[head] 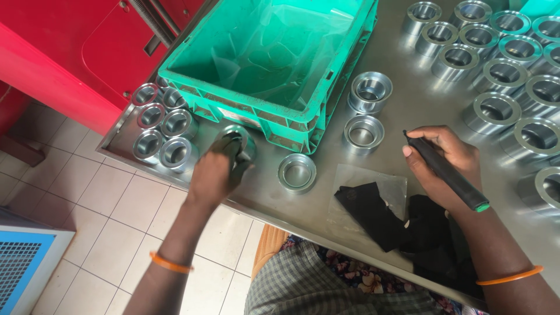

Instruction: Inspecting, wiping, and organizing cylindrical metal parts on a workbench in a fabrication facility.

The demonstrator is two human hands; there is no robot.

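In the head view, the left hand (217,170) is at the lower left of the middle, closed around one metal ring (238,142) that it holds just in front of the green crate (256,111). Its fingers wrap the ring, so the ring is only partly seen. The right hand (444,164) is at the right of the middle, closed around one black marker (446,171) with a green end; the marker lies slanted across the palm.

At the left of the held ring stands one group of six rings (160,123), close together in two columns at the corner of the steel table (408,111). Between the two hands there are three more: one loose ring (297,172) near the table edge, one flat ring (363,132) above it, and one taller ring (370,91) beside the crate. In the upper right of the frame I count about fifteen rings in rows (501,73), some cut by the border.

The one crate is lined with clear plastic film. Below the right hand lie one black cloth (373,213) and one clear plastic bag (391,182). Each wrist carries one orange bangle (170,263).
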